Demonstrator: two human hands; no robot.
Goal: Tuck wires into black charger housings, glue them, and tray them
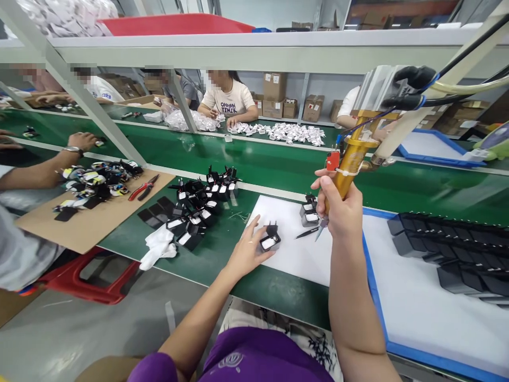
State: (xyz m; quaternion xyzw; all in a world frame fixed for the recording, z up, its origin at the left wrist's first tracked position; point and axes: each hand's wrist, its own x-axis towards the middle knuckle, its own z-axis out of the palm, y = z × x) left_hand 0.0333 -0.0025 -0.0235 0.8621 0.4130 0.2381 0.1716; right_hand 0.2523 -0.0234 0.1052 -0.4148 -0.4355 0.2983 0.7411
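Observation:
On a white sheet, my left hand steadies a small black housing with a white face and two prongs sticking up. Thumb and index finger curve around its near and left sides. My right hand is wrapped round a gold cylindrical dispensing gun with a red switch block. Its tapered nozzle points down over the sheet, to the right of the housing and apart from it. A black pen-like tool lies under the nozzle, below more black housings.
Left lies a pile of black housings beside a white glove. A blue-rimmed tray at right carries rows of black cases. Pliers rest on cardboard near a co-worker's arm. Hoses and a metal frame stand overhead.

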